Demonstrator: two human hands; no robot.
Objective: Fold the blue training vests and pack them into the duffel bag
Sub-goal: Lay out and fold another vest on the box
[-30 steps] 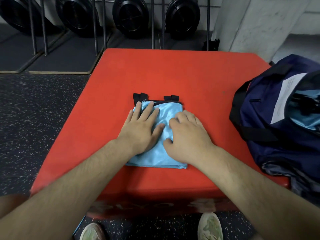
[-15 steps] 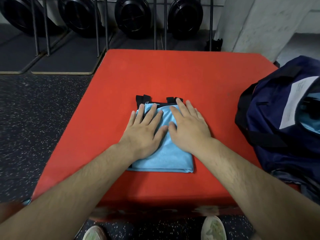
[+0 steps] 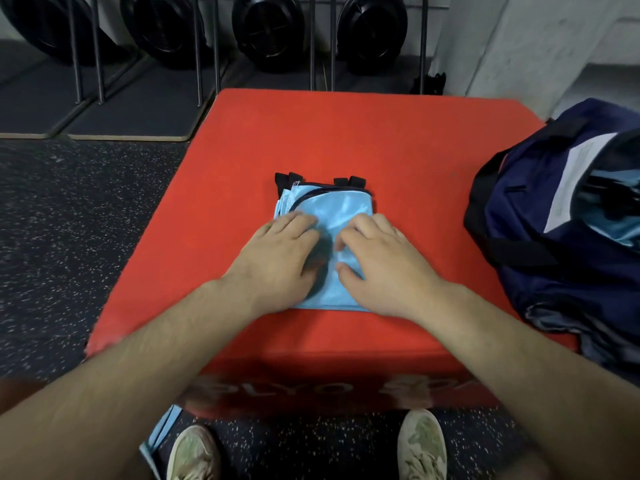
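Observation:
A folded light-blue training vest (image 3: 332,206) with black trim and black straps lies in the middle of the red plyo box (image 3: 398,140). My left hand (image 3: 277,251) rests on the vest's left half, fingers loosely bent and blurred, with a shadow under the palm. Beside it, my right hand (image 3: 377,261) lies on the right half, its bent fingertips touching the cloth. A navy duffel bag (image 3: 540,244) stands open at the box's right edge, and light-blue fabric (image 3: 620,220) shows inside it.
More light-blue fabric (image 3: 161,434) hangs at the bottom left by my left shoe (image 3: 192,452). Black weight plates (image 3: 268,27) stand in a metal rack behind the box. Speckled dark rubber floor (image 3: 69,237) lies to the left.
Both hands have slid back toward me over the vest, uncovering its far end, and their fingers have gone from flat to bent. The vest stays folded in place.

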